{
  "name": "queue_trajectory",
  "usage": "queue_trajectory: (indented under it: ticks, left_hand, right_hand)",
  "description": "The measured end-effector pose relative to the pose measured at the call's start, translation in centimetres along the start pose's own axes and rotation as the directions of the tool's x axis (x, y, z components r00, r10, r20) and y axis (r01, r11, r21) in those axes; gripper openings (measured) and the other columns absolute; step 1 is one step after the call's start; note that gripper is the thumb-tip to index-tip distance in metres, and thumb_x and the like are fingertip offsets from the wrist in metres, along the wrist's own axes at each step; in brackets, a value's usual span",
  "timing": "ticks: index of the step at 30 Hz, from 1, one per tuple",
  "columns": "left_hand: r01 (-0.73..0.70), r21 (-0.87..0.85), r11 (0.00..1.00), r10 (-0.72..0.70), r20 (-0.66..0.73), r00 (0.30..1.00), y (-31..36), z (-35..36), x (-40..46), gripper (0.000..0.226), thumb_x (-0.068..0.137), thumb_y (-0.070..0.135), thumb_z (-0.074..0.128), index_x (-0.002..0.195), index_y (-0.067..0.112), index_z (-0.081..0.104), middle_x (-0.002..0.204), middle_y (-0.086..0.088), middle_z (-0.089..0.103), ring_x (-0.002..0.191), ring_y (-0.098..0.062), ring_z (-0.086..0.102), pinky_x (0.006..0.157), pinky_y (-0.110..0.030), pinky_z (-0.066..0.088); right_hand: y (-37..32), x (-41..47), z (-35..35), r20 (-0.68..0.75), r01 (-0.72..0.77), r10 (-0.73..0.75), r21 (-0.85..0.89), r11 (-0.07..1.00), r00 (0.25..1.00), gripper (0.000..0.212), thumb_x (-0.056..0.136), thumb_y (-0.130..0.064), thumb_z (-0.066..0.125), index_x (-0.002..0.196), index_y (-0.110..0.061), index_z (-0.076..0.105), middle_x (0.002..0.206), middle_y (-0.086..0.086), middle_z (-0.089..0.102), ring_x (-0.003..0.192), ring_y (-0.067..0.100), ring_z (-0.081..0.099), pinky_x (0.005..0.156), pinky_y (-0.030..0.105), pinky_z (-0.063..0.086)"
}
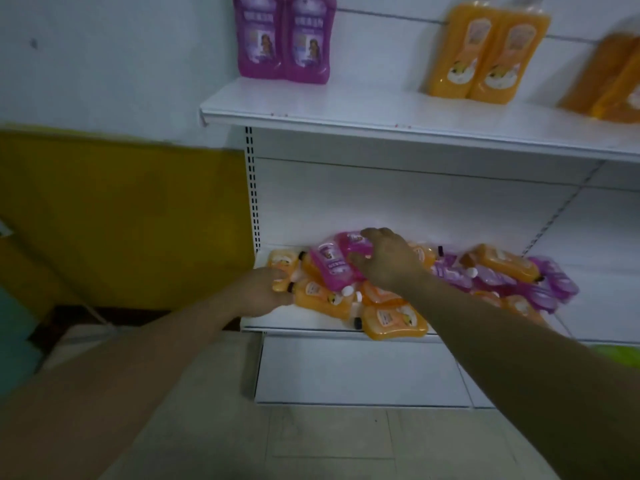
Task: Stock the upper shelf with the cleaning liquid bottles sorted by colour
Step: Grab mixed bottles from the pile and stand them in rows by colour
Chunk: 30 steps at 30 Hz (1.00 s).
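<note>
Orange bottles [388, 320] and purple ones [547, 289] lie heaped on the lower shelf [294, 322]. The right hand [384, 261] grips a pink bottle [332, 263] atop the heap; the left hand [265, 292] grips an orange bottle [281, 284] at its left end. On the upper shelf [346, 109], two purple bottles [284, 39] stand left, orange bottles [485, 57] right.

Left of the hands runs a pale wall [104, 57], its lower half covered by a mustard-yellow panel [131, 216]. Behind the hands, the white back panel [398, 202] and a slotted upright [254, 188] of the shelving. Below the arms, light floor tiles [329, 441]. Dim, soft light overall.
</note>
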<state>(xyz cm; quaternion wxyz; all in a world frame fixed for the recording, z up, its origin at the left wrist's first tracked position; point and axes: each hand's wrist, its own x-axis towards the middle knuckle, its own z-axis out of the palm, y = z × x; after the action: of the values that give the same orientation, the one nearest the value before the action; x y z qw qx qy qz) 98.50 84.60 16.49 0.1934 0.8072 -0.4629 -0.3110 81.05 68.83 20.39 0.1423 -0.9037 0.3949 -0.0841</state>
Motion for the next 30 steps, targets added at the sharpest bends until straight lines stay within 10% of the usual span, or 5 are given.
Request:
queue_trajectory:
  ticks: [8, 14, 21, 30]
  left_hand:
    - [0.118, 0.0, 0.993, -0.118, 0.049, 0.992, -2.9, 6.0, 10.6, 0.056, 0.086, 0.034, 0.065, 0.136, 0.018, 0.046, 0.144, -0.003, 0.044, 0.128, -0.022, 0.042, 0.096, -0.025, 0.033]
    - [0.1, 0.104, 0.989, -0.099, -0.021, 0.995, -5.6, 9.9, 17.4, 0.067, 0.081, 0.034, 0.07, 0.139, 0.021, 0.041, 0.142, -0.006, 0.043, 0.126, -0.026, 0.044, 0.104, -0.042, 0.04]
    - [0.166, 0.356, 0.919, -0.158, -0.052, 0.986, -6.8, 10.8, 21.2, 0.064, 0.096, 0.05, 0.04, 0.148, 0.017, 0.024, 0.154, -0.009, 0.027, 0.14, -0.034, 0.024, 0.111, -0.046, 0.027]
    - [0.061, 0.523, 0.85, -0.118, 0.076, 0.99, -5.6, 9.8, 22.7, 0.078, 0.084, 0.065, 0.05, 0.148, 0.031, 0.02, 0.153, -0.002, 0.03, 0.14, -0.034, 0.022, 0.111, -0.046, 0.019]
  right_hand:
    - [6.7, 7.2, 10.1, 0.28, -0.063, 0.026, 0.125, 0.99, 0.96, 0.035, 0.093, -0.042, 0.051, 0.121, -0.022, 0.057, 0.108, 0.003, 0.067, 0.099, 0.023, 0.063, 0.09, 0.041, 0.052]
    - [9.2, 10.1, 17.7, 0.352, -0.127, 0.057, 0.179, 0.976, 0.934, 0.069, 0.086, -0.048, 0.063, 0.142, -0.021, 0.033, 0.124, 0.002, 0.058, 0.112, 0.027, 0.057, 0.089, 0.034, 0.046]
    - [10.8, 10.4, 19.0, 0.141, -0.069, 0.025, 0.321, 0.944, 0.99, 0.05, 0.095, -0.02, 0.055, 0.139, -0.017, 0.031, 0.111, 0.005, 0.059, 0.097, 0.022, 0.057, 0.079, 0.03, 0.041]
    - [9.7, 12.3, 13.9, -0.292, 0.103, 0.017, 0.39, 0.915, 0.956, 0.032, 0.098, -0.005, 0.043, 0.129, -0.003, 0.051, 0.132, 0.017, 0.039, 0.092, 0.015, 0.042, 0.075, 0.01, 0.027]
